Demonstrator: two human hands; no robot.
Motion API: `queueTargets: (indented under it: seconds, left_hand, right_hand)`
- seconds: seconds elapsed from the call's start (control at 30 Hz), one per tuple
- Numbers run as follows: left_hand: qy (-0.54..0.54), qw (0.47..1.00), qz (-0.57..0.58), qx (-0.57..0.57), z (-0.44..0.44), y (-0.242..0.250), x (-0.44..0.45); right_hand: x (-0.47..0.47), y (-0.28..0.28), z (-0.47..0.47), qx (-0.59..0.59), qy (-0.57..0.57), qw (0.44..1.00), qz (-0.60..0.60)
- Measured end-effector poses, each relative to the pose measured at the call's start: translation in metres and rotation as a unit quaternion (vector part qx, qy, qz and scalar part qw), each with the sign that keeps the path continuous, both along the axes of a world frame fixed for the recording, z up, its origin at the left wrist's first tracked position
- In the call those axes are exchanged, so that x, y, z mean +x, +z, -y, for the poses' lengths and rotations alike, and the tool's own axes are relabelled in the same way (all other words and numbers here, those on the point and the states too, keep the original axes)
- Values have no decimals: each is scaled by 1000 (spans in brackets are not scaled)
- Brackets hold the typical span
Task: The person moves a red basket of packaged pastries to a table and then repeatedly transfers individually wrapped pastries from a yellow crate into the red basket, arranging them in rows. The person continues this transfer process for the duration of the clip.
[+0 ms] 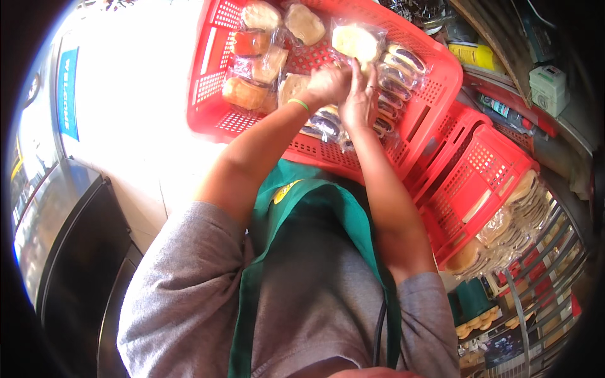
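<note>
Both hands are close together over a red plastic basket (432,87) holding bread in clear plastic bags. My left hand (330,82), a green band at its wrist, has its fingers curled beside my right hand (360,101). My right hand's fingers point forward near a bagged pale bun (355,42). What lies under the fingers is hidden, so any grip is unclear. To the right stands a row of wrapped bread with dark filling (394,87). More dark-filled pieces (326,124) lie beneath my wrists. Golden bagged loaves (243,93) sit on the left.
At the right are another red basket (491,158) and a pile of wrapped flat bread (513,222). A metal-barred rack (520,302) holds goods at lower right. A white box (548,90) and a yellow container (472,55) stand at upper right. A dark panel (85,255) is at the left.
</note>
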State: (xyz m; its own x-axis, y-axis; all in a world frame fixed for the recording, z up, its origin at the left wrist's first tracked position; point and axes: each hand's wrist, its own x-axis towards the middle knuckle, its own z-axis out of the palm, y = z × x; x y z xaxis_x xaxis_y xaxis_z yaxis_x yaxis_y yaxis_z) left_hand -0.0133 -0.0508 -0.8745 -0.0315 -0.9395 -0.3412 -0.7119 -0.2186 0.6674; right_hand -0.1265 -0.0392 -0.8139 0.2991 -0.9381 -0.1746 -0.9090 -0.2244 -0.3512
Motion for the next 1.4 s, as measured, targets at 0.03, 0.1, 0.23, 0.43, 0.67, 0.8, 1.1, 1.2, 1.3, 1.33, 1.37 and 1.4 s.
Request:
queueTargets:
  seconds: [0.03, 0.1, 0.23, 0.43, 0.67, 0.8, 1.1, 1.2, 1.3, 1.33, 1.37, 1.4]
  left_hand:
    - [-63, 997, 42, 18, -4, 13, -6]
    - [-34, 994, -91, 49, 7, 39, 11]
    - [44, 989, 50, -135, 45, 31, 36]
    - [-35, 999, 19, 19, 94, 7, 36]
    - [-75, 996, -33, 22, 90, -4, 32]
    - [-74, 994, -75, 23, 99, -27, 30]
    - [-151, 986, 17, -60, 71, -3, 25]
    - [-127, 991, -10, 50, 58, 17, 31]
    - [-74, 988, -41, -126, 39, -3, 24]
    - [-70, 992, -18, -105, 34, 9, 16]
    - [-34, 974, 72, -211, 12, -1, 5]
    - [-23, 977, 66, -200, -1, 0, -4]
  right_hand:
    - [-2, 3, 2, -41, 48, 996, -68]
    - [-10, 7, 9, 69, 57, 993, -75]
    - [-10, 8, 18, 101, 69, 988, -97]
    - [-4, 17, 25, 80, 60, 987, -128]
    - [-23, -28, 20, -24, -133, 963, 232]
    - [-10, -20, 11, 117, -297, 827, 463]
    - [-31, 12, 4, 97, -42, 986, -128]
    - [-44, -15, 11, 39, -18, 996, -84]
    - [-40, -26, 13, 44, -96, 992, -61]
    - [-24, -2, 11, -28, -142, 988, -60]
    - [-13, 7, 12, -77, -182, 979, -56]
    - [-12, 11, 18, -118, -133, 984, -4]
